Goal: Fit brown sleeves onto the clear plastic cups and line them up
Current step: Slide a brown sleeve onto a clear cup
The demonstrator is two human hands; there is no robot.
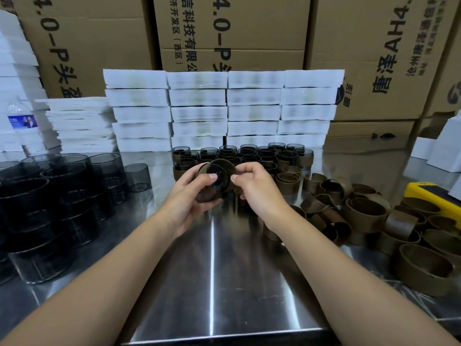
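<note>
Both hands meet above the steel table [212, 270] as I watch through the head camera. The left hand [189, 198] curls under one cup [218, 176], which is tilted mouth toward me, with its thumb on the rim. The right hand [259, 193] pinches the opposite rim. A brown sleeve [208, 197] wraps the cup; how far it is seated I cannot tell.

At far left stands one water bottle [21, 121]. In front of it are stacks of bare cups [37, 196], too overlapped and cropped to count. One lone cup [137, 177] stands just beside them. Behind rise white packs [219, 108], four columns of five, with a looser pile [79, 123] to their left.

Past the hands, sleeved cups [249, 156] sit in close rows, the nearest hidden by my fingers. Loose sleeves [361, 213], well over a dozen, sprawl rightward and run out of view. One yellow object [429, 193] is partly cut off.
</note>
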